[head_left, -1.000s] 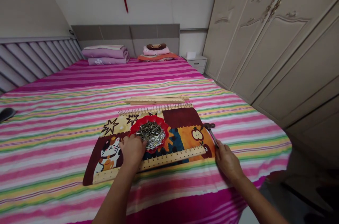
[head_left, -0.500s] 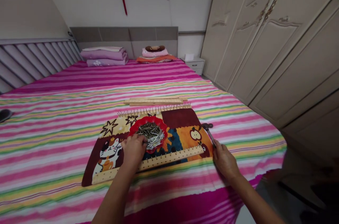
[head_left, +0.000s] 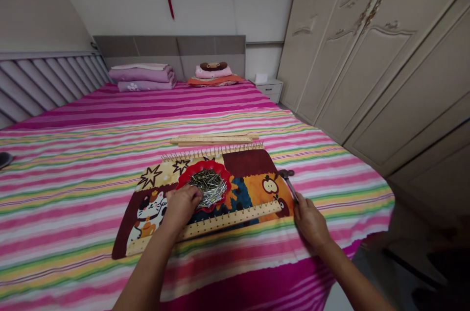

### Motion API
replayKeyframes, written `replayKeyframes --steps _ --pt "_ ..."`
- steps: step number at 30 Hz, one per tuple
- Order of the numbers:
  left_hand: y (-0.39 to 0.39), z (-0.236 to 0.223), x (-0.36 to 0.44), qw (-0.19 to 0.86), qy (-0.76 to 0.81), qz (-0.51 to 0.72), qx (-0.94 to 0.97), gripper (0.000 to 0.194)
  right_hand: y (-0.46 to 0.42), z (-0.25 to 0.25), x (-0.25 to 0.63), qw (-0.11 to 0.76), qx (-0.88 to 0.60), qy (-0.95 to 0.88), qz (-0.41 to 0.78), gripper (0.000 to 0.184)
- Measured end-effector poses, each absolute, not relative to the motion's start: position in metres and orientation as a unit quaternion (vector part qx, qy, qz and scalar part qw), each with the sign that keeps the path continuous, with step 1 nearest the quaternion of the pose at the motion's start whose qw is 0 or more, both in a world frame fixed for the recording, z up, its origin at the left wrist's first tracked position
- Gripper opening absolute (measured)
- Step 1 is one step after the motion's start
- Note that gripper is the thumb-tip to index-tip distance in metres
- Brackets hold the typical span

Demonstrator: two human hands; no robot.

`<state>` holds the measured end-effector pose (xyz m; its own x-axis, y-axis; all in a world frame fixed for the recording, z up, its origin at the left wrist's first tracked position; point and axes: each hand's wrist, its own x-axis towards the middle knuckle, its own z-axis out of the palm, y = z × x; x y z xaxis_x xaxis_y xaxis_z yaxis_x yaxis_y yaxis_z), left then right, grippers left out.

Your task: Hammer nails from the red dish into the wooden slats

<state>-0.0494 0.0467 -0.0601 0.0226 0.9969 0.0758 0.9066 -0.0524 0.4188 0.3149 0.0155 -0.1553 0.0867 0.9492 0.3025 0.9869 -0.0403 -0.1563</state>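
My right hand [head_left: 310,219] grips the handle of a hammer [head_left: 291,186], whose head rests at the right edge of a patterned mat [head_left: 244,163]. At the left rim of a red scalloped bowl [head_left: 228,179], my left hand [head_left: 183,203] has its fingers pinched together; whatever they hold is hidden. Many loose nails [head_left: 211,188] fill the bowl. Along the mat's near side lies a drilled wooden strip [head_left: 235,218], with nails standing in its middle and right part. My left forearm covers some of it.
Beyond the mat's far edge a second strip [head_left: 213,153] bristles with upright nails. More wooden strips [head_left: 213,140] lie behind it on the striped bedspread [head_left: 73,174]. Folded bedding [head_left: 143,76] sits by the headboard, and a wardrobe [head_left: 367,56] stands at right.
My left hand has shifted slightly left and toward me at the bowl's rim, fingers still pinched. The right hand and hammer have hardly moved. The whole view has shifted slightly.
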Motion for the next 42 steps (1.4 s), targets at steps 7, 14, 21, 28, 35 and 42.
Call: replayKeyframes --steps 7,14,21,28,35,42 --pt "0.031 -0.063 -0.070 0.365 0.628 0.438 0.529 0.030 0.015 -0.154 0.314 0.152 -0.724 -0.670 -0.058 0.035" --pt "0.014 -0.059 -0.075 0.435 0.605 0.539 0.391 0.045 0.015 -0.152 0.313 0.146 -0.727 -0.669 -0.051 0.034" --pt "0.010 -0.066 -0.077 0.459 0.592 0.587 0.308 0.049 0.014 -0.150 0.312 0.136 -0.737 -0.660 -0.044 0.036" --pt "0.024 -0.060 -0.067 0.479 0.568 0.634 0.215 0.031 0.015 -0.148 0.311 0.134 -0.740 -0.657 -0.044 0.036" --pt "0.013 -0.057 -0.075 0.488 0.582 0.597 0.257 0.041 0.014 -0.149 0.311 0.133 -0.745 -0.652 -0.040 0.037" --pt "-0.012 -0.062 -0.082 0.421 0.647 0.578 0.265 0.043 0.014 -0.148 0.311 0.133 -0.744 -0.654 -0.041 0.036"
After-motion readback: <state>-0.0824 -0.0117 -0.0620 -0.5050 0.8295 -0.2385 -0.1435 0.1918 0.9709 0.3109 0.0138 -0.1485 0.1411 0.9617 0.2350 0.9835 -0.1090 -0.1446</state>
